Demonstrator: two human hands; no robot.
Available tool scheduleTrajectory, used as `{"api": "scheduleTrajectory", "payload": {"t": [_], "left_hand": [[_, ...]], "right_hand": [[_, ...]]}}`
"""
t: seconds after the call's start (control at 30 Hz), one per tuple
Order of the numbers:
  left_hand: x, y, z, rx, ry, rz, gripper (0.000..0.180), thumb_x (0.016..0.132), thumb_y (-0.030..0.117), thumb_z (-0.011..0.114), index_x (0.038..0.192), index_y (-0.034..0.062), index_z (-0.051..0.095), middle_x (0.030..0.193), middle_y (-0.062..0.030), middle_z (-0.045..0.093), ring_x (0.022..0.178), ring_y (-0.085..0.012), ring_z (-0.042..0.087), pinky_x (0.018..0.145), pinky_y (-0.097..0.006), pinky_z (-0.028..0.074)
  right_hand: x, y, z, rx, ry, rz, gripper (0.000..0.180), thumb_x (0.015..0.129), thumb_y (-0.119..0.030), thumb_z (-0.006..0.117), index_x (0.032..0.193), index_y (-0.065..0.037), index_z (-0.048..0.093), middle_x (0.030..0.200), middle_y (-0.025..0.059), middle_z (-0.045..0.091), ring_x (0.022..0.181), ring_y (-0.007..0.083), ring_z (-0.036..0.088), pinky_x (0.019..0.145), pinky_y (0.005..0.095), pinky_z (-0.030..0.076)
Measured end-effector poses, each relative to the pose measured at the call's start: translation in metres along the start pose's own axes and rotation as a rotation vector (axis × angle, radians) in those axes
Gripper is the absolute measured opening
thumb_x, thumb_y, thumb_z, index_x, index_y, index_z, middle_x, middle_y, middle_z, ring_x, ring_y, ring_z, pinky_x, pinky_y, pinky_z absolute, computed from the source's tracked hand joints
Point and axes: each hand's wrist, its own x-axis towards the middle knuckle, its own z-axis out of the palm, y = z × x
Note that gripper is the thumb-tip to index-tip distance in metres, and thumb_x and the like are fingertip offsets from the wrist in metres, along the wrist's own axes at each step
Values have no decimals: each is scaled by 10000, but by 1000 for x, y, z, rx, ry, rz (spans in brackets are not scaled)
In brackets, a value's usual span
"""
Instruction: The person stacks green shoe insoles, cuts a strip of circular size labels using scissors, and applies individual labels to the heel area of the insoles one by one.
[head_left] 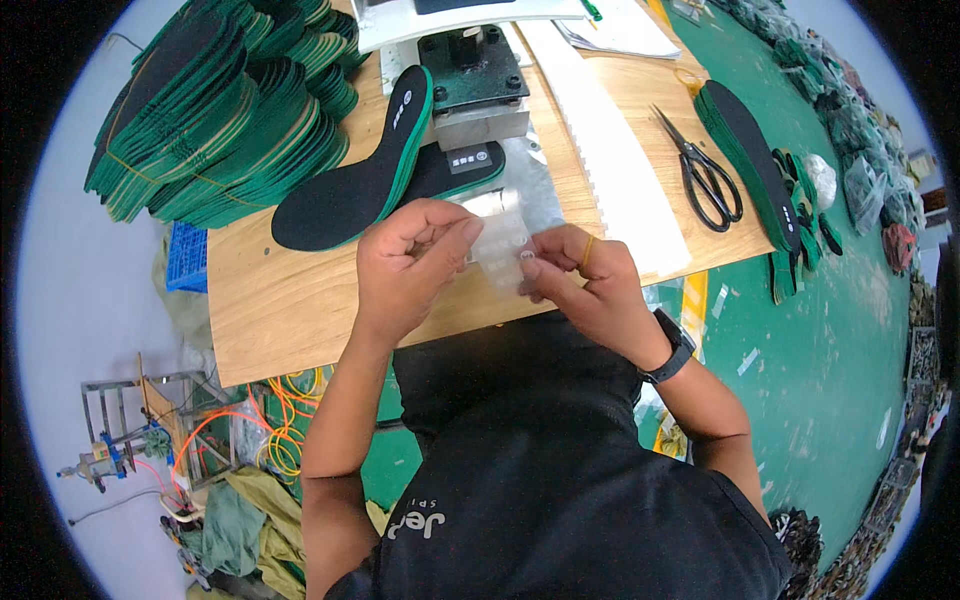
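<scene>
Whitish film (499,249) looks light and limp, best held by opposite edges, where left grip (405,268) and right grip (596,287) pinch it.

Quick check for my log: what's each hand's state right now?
Left hand: closed, pinching the left edge of a translucent printed sheet.
Right hand: closed, pinching the same sheet's right edge.

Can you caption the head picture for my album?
A bare left hand and right hand hold a small translucent sheet above a light wooden table near black-and-green insoles.
</scene>
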Motion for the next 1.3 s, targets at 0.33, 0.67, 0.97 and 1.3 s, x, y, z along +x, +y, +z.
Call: {"api": "scheduleTrajectory", "payload": {"t": [0.33, 0.67, 0.97, 1.3], "left_hand": [[39, 11, -70, 1122, -51, 315, 986, 578, 290, 834, 1385, 3, 345, 1386, -227, 385, 1295, -361, 372, 1061, -397, 338], [72, -14, -70, 1228, -206, 137, 1014, 621, 295, 791, 1453, 75, 256, 1115, -228, 587, 1069, -358, 539, 993, -417, 373], [68, -24, -100, 469, 112, 134, 490, 742, 147, 644, 1199, 5, 541, 1025, -69, 653, 869, -133, 585, 818, -280, 464], [65, -22, -103, 63, 298, 104, 324, 833, 184, 672, 1083, -14, 613, 1027, -67, 645, 910, -131, 592, 838, -266, 450]], "right_hand": [[-22, 4, -5, 303, 96, 412, 156, 925, -119, 585, 958, 30, 617, 636, 45, 619, 525, 84, 581, 458, 195, 437], [-22, 23, -4, 391, 37, 394, 197, 949, -128, 545, 1014, 53, 586, 677, 63, 630, 585, 97, 595, 529, 212, 480], [-6, 2, -3, 292, -109, 435, 166, 947, -137, 549, 976, 20, 595, 649, 54, 623, 545, 101, 602, 505, 197, 484], [58, 17, -3, 82, -138, 522, 233, 945, -196, 521, 871, 5, 610, 564, 48, 576, 464, 86, 523, 441, 212, 414]]}}
